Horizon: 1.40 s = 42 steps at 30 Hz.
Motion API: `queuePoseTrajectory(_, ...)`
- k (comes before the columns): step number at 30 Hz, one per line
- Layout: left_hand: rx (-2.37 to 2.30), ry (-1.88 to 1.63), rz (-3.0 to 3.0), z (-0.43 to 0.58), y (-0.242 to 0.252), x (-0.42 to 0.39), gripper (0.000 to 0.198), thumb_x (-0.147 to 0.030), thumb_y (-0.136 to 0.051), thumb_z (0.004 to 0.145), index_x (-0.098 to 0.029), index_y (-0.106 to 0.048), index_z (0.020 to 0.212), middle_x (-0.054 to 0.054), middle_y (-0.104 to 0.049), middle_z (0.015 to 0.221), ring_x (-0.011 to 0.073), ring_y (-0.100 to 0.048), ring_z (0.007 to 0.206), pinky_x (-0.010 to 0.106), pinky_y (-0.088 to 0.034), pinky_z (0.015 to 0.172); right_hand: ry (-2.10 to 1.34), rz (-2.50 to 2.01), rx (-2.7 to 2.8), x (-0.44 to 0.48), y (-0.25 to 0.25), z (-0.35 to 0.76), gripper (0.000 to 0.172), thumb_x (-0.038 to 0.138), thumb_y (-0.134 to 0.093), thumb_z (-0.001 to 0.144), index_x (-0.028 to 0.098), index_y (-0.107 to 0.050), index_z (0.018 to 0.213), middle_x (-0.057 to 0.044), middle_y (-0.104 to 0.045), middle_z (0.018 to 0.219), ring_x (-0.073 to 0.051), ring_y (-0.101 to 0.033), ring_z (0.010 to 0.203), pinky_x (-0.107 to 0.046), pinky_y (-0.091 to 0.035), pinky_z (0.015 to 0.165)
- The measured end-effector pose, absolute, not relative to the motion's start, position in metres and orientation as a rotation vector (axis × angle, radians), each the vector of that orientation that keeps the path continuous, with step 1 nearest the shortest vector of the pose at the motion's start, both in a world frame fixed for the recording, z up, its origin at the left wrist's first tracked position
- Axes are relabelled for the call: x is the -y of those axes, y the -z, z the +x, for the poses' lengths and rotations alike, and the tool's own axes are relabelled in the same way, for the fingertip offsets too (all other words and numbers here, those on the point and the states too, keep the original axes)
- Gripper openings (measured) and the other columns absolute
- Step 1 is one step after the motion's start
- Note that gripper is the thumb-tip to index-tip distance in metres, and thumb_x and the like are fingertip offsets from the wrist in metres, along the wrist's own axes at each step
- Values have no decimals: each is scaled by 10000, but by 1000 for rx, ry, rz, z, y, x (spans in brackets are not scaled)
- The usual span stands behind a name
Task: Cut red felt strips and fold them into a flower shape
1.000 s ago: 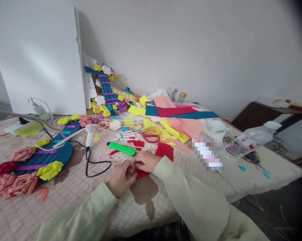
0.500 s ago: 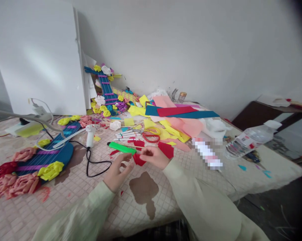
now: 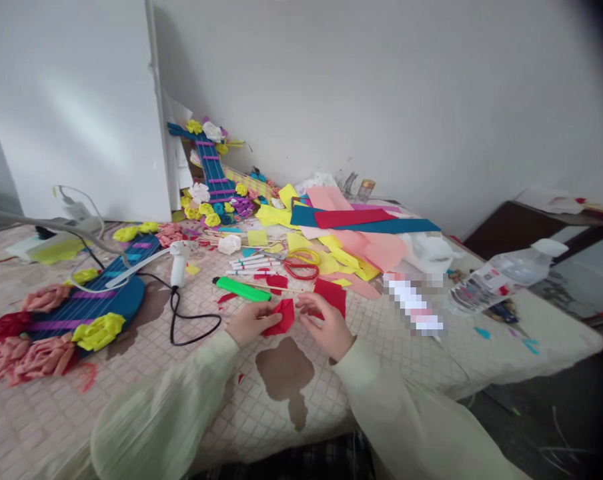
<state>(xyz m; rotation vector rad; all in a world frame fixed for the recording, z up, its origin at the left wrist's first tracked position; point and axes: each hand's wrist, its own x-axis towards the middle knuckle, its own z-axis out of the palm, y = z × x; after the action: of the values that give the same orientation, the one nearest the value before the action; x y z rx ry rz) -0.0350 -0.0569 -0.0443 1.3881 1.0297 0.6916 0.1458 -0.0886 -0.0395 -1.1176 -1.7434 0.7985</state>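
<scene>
My left hand [image 3: 250, 322] pinches a small folded red paper piece [image 3: 282, 317] just above the quilted table cover [image 3: 151, 373]. My right hand [image 3: 328, 325] sits beside the piece on the right, fingers loosely curled toward it and touching its edge. A flat red paper square [image 3: 332, 294] lies just behind my right hand. A green utility knife [image 3: 243, 289] lies a little beyond my left hand.
A glue gun [image 3: 179, 260] with a black cord stands at centre left. Blue paper guitars with paper flowers [image 3: 81, 310] lie at left and lean at the back. Coloured paper sheets [image 3: 361, 233], scissors [image 3: 301, 267], markers and a lying water bottle [image 3: 501, 273] crowd the right.
The red piece was lifted from the cover, passed from my right fingers to my left, and now sits held between both hands. The view shifted slightly.
</scene>
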Motion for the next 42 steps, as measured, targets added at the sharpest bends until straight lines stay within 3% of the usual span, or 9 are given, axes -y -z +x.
queuePoseTrajectory(5,-1023,-586,1427,-35,46,49,264,-336,-595,608,-147,-614,793,7,-635,701,129,-553,586,214,-417,478,-133,-1060,2196,83,46,148,201,113,-450,767,207,-575,893,-46,-541,885,-164,-469,857,-332,-353,793)
queuePoseTrajectory(9,-1064,-548,1483,-41,36,51,336,-338,-569,639,-129,-597,901,29,-641,724,161,-570,654,250,-438,547,48,-1087,2271,81,51,146,160,133,-449,780,187,-600,768,-39,-548,806,-156,-453,777,-333,-325,773)
queuePoseTrajectory(12,-1198,-640,1761,-50,27,65,375,-320,-513,702,-138,-532,1029,78,-614,903,193,-556,809,281,-451,616,134,-1162,2310,87,54,145,160,150,-441,785,172,-597,757,-39,-546,763,-157,-432,740,-342,-307,767)
queuePoseTrajectory(14,-1176,-686,2047,-55,25,77,310,-275,-492,727,-163,-538,1013,79,-576,990,193,-526,883,297,-442,692,168,-1201,2337,93,55,143,168,159,-433,789,170,-596,754,-39,-544,734,-158,-422,722,-342,-303,753)
queuePoseTrajectory(17,-1108,-669,2325,-59,33,92,206,-191,-507,715,-183,-574,909,53,-571,918,181,-513,866,322,-410,775,187,-1220,2373,100,56,142,159,156,-446,777,174,-599,736,-34,-544,708,-157,-415,705,-334,-302,734)
queuePoseTrajectory(21,-1095,-652,2479,-59,50,100,179,-150,-506,707,-192,-574,867,45,-552,877,182,-500,821,330,-411,741,156,-1228,2358,107,60,142,128,143,-485,750,182,-607,738,-27,-551,710,-156,-427,710,-337,-300,747)
queuePoseTrajectory(32,-1121,-545,2500,-55,48,96,113,-210,-532,703,-180,-565,806,39,-543,839,189,-485,809,332,-399,726,-270,-1270,2118,110,68,147,77,190,-548,730,193,-624,719,-17,-584,700,-145,-494,703,-305,-351,690)
queuePoseTrajectory(42,-1157,-647,2470,-53,54,96,97,-226,-535,705,-182,-581,779,39,-550,808,177,-496,774,311,-405,693,-398,-1401,2078,110,60,142,94,218,-534,736,194,-611,688,-12,-591,684,-158,-507,710,-316,-342,703)
